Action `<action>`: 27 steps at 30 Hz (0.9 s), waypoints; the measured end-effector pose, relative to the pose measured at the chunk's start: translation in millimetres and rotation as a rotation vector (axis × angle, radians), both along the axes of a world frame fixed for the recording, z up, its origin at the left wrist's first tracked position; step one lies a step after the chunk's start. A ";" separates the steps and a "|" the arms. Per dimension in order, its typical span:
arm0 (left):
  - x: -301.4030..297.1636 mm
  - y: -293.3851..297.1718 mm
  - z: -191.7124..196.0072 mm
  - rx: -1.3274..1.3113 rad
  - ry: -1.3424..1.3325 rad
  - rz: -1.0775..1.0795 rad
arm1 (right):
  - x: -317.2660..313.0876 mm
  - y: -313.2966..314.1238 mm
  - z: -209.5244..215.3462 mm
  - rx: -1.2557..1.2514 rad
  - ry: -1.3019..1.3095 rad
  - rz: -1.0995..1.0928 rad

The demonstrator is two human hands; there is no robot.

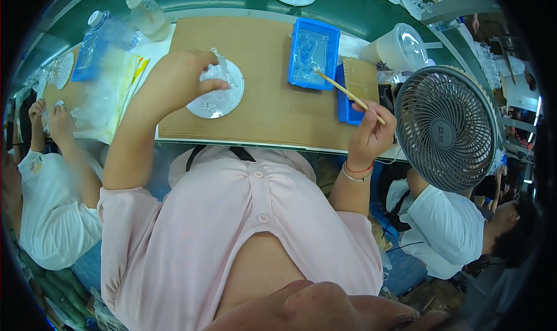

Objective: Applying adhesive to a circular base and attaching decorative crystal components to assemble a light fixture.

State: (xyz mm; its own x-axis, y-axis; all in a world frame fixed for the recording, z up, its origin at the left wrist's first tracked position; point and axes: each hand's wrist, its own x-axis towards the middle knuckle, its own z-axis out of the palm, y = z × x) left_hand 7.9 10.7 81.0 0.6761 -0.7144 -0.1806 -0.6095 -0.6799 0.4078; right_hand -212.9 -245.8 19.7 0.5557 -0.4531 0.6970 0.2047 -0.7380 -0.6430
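My left hand point(191, 78) is over the left part of a brown cardboard sheet. Its thumb and fingers are closed around a clear plastic piece point(220, 59), partly hidden by the fingers. Beneath it lies a round white plate point(232, 102) carrying small clear bits. In my right hand point(375, 135), near the cardboard's right edge, is a thin wooden stick point(350, 94), possibly a brush, pinched near its back end. The stick's far tip reaches into a blue tray point(295, 76) that contains clear material, too blurred to name.
Right of the tray stand a lidded plastic cup point(386, 48), a small cardboard box point(361, 78) and a grey fan point(444, 131). Two bottles, one clear point(119, 32) and one cloudy point(149, 19), are at the far left. Co-workers sit on both sides.
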 end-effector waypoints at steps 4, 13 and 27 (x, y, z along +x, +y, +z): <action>7.9 0.2 -8.7 -0.260 -0.149 -0.189 | 18.4 -6.0 -4.9 0.021 0.095 -0.065; 25.8 -7.1 -30.3 -0.462 -0.092 -0.298 | 50.6 -5.8 -10.4 -0.125 0.161 -0.109; -4.4 6.2 -53.7 -0.587 -0.046 0.113 | 65.1 -10.7 -5.0 -0.281 0.205 -0.100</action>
